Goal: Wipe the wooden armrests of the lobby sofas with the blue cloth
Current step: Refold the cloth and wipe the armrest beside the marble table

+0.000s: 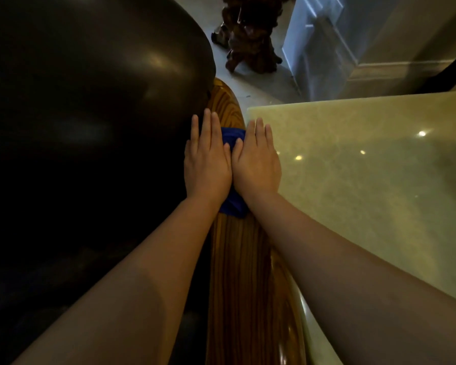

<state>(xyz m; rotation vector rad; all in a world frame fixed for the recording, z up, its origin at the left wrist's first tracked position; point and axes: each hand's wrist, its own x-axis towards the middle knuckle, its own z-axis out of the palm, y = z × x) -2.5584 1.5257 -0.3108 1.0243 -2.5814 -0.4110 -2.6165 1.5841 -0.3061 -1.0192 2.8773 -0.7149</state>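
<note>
Two bare forearms reach forward over the wooden armrest point(237, 259), whose striped grain runs away from the camera. The left hand point(207, 164) and right hand point(257, 165) lie flat, side by side, fingers spread and palms pressing the blue cloth point(232, 205) onto the wood; nothing is pinched. This looks like mid-wipe, and the next move probably calls for sliding the cloth on toward the rounded far end. Left of the armrest bulges the dark sofa cushion point(90, 88). Right, a glossy pale stone surface point(366, 167) abuts it. Beyond lie floor tiles and a carved wooden stand point(250, 43).
</note>
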